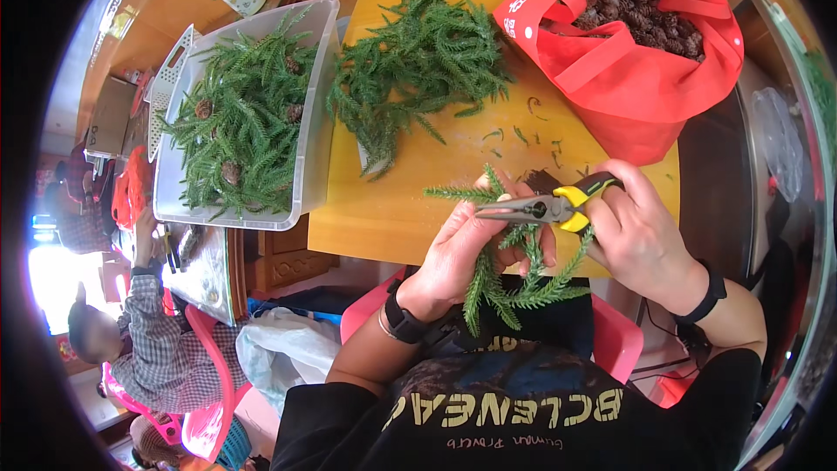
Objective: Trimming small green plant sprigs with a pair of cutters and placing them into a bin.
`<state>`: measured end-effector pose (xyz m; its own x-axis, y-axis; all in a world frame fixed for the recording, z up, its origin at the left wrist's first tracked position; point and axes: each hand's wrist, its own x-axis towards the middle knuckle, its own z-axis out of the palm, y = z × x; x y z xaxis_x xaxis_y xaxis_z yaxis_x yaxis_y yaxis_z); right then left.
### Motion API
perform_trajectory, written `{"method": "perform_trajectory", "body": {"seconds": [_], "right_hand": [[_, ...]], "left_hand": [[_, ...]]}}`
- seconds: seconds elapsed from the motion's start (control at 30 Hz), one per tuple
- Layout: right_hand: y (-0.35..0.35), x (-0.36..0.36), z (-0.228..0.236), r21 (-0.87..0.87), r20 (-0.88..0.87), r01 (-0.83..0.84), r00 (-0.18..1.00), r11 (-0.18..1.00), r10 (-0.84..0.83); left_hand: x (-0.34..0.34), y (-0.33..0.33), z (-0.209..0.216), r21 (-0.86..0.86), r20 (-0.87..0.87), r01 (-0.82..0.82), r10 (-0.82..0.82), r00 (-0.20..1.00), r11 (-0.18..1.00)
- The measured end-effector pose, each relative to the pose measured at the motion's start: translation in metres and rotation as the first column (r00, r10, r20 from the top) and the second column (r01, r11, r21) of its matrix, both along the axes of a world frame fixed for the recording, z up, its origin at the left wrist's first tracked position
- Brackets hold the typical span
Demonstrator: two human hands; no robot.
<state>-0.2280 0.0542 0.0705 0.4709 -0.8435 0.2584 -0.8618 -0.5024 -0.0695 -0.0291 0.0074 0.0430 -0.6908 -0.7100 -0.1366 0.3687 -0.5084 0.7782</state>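
Note:
My left hand (453, 249) is closed on a green artificial pine sprig (510, 296), whose needled tips spread out below and beside the fingers. My right hand (641, 231) grips needle-nose pliers (575, 196) by their yellow and black handles. The grey jaws point left and lie across the left fingertips, near the top of the sprig; whether they pinch anything is too small to tell. A dark brown thing (542, 180), perhaps a pine cone, shows partly behind the pliers. Both hands are over the near part of the yellow table (375, 231).
A heap of green sprigs (427, 52) lies at the table's back. To its left, a clear plastic bin (301, 201) holds more sprigs with several pine cones. A red bag (619, 113) full of pine cones (636, 13) stands back right. Another person (174, 340) sits at far left.

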Motion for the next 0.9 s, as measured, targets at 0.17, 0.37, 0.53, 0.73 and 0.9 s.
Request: {"method": "perform_trajectory", "body": {"seconds": [0.17,0.37,0.53,0.73,0.9], "right_hand": [[-0.007,0.001,-0.006,0.068,0.012,0.002,1.000,0.998,-0.003],[-0.011,0.003,-0.035,0.204,0.049,-0.011,0.999,0.979,0.001],[-0.010,0.008,-0.050,0.311,0.087,-0.027,0.996,0.950,0.000],[-0.004,0.006,-0.067,0.306,0.126,0.017,0.990,0.952,-0.058],[-0.009,0.004,-0.043,0.693,0.353,0.004,0.870,0.721,-0.344]], "left_hand": [[0.000,-0.005,-0.006,0.112,0.072,-0.093,0.086,0.994,0.989],[0.003,-0.004,-0.031,0.399,0.149,-0.237,0.192,0.970,0.886],[0.010,-0.006,-0.047,0.503,0.066,-0.125,0.106,0.992,0.855],[0.009,-0.005,-0.051,0.556,0.149,-0.148,0.078,0.986,0.818],[0.018,-0.006,-0.043,0.428,0.124,-0.111,0.063,0.990,0.897]]}}
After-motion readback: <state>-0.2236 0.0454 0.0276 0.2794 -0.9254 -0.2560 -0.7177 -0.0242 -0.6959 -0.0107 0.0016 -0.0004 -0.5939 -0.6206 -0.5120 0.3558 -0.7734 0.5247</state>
